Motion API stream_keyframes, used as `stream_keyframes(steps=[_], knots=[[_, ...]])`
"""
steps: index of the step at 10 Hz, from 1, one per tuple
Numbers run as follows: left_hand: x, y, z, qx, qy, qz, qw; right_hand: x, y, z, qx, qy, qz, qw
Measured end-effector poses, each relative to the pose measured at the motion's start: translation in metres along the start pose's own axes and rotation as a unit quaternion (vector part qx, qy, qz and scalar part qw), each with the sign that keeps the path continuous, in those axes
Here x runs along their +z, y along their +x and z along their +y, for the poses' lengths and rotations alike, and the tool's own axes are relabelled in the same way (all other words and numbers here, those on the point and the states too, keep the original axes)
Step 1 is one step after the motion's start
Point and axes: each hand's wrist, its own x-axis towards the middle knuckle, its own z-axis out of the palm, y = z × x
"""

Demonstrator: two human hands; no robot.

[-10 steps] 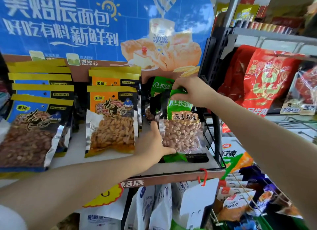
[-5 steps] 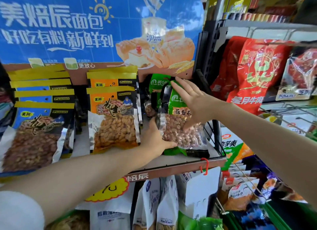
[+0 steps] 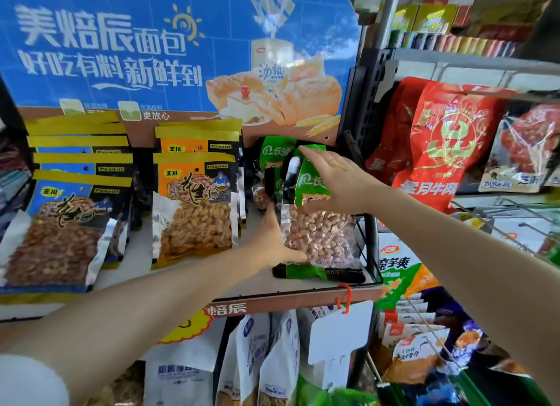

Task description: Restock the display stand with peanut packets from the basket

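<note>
Near the centre of the frame, a green peanut packet (image 3: 318,224) stands upright at the right end of the display stand's shelf (image 3: 181,284), its clear lower half showing reddish peanuts. The right hand (image 3: 336,184) reaches in from the lower right and lies over the packet's green upper part, fingers (image 3: 312,157) spread toward the top edge and thumb pressing against the front, so it grasps the packet near its top. The left hand (image 3: 272,239) comes in from the lower left and presses against the packet's left edge, its thumb lying along the lower front of the clear window; the remaining fingers are hidden behind the packet, so their curl cannot be told. A second green packet (image 3: 272,154) stands just behind, partly covered.

Left of these, in the middle of the shelf, stands a row of orange peanut packets (image 3: 194,211), and at the left of the frame a row of blue peanut packets (image 3: 60,230), each row stacked front to back. A blue bread poster (image 3: 151,48) fills the upper left behind them. A red hook (image 3: 345,299) hangs from the shelf's front edge below the green packet. At the right, red snack bags (image 3: 445,142) hang on a neighbouring rack.
</note>
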Motion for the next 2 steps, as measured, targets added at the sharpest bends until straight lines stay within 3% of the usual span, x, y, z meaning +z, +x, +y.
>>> stream_keyframes(steps=[1,2], knots=[[-0.01,-0.004,-0.005,-0.011,-0.02,-0.001,1.0,-0.006,0.0,-0.005,-0.002,-0.008,0.013,1.0],[-0.027,-0.022,-0.015,0.03,-0.021,0.032,0.999,-0.015,-0.005,-0.015,0.011,0.002,0.04,0.999]])
